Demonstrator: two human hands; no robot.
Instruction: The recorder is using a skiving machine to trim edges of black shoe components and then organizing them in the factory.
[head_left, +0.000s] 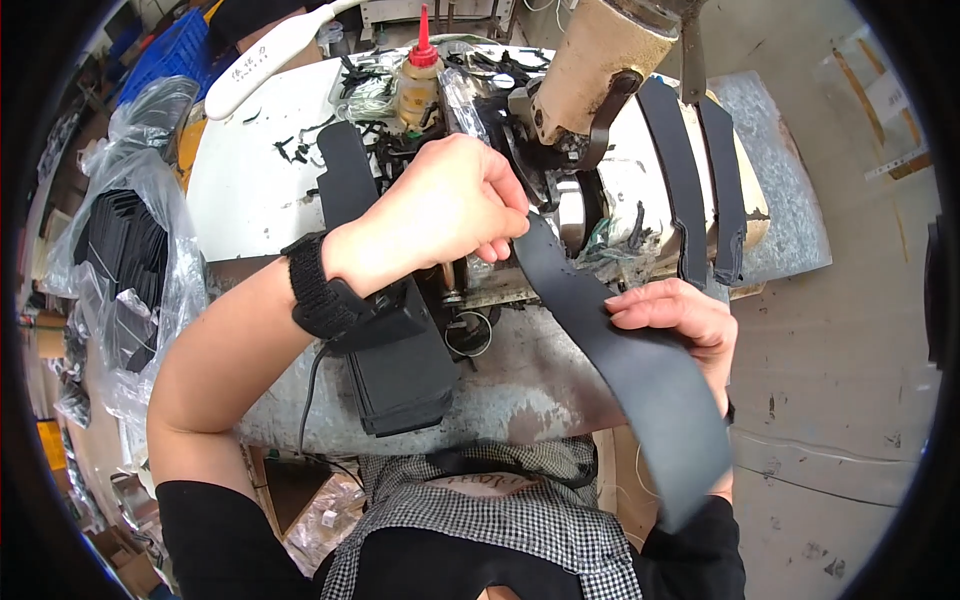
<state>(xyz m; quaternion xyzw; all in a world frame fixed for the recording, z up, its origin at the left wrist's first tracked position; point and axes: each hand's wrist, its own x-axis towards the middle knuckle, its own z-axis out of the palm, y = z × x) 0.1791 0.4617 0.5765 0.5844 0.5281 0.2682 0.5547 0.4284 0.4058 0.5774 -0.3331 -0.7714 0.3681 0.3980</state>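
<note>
A: Where's the strip rn?

B: Long black strip, looks like leather or synthetic, runs from the sewing machine down to the person's lap. Left hand is clenched on its upper end, right by the machine's stitching area. Right hand pinches it mid-length, fingers on top, thumb prob under, can't see it.

A: How's it gonna handle?

B: Looks light and flexible imo. It bends in a smooth curve between the hands and the free tail hangs past the right hand w/o creasing, so soft but w/ some body. Matte face, doesn't look slippery. Not fragile, tho there's a row of small holes or stitches near the top edge.

A: Best place to grip?

B: Flat faces, near the edges, two-handed like now: one end close to the machine, other mid-length to keep it taut. One-hand hold and it'd prob flop.

A: Anything else nearby?

B: Stack of black pieces on the counter under the left forearm, two more strips draped right of the machine, oil bottle w/ red tip behind.
</note>
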